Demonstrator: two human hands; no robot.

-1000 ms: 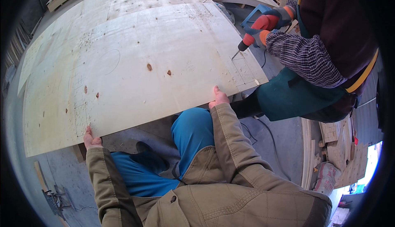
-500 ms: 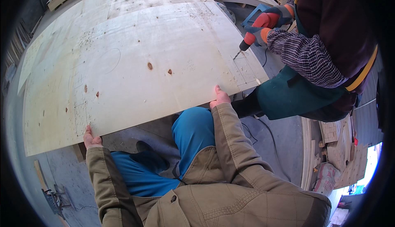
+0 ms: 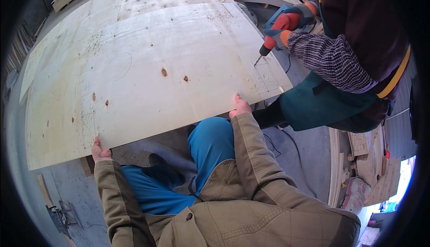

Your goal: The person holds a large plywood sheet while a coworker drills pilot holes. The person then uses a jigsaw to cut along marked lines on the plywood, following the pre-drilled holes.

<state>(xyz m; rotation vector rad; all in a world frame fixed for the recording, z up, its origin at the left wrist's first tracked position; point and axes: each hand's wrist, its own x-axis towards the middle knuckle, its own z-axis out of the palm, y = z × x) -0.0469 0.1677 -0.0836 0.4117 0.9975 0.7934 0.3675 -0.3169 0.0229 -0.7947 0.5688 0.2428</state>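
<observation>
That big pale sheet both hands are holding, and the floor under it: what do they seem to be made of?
The large pale flat sheet looks like plywood: unfinished light wood with faint grain, brown knots and a dusting of sawdust. The left hand and right hand grip its near edge, which looks thin. The grey floor looks like bare concrete, matte and scuffed, though a coating cannot be ruled out.

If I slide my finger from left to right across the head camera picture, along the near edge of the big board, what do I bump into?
Left hand → plywood sheet → right hand → drill held by a co-worker's gloved hand → co-worker's checked sleeve.
</observation>
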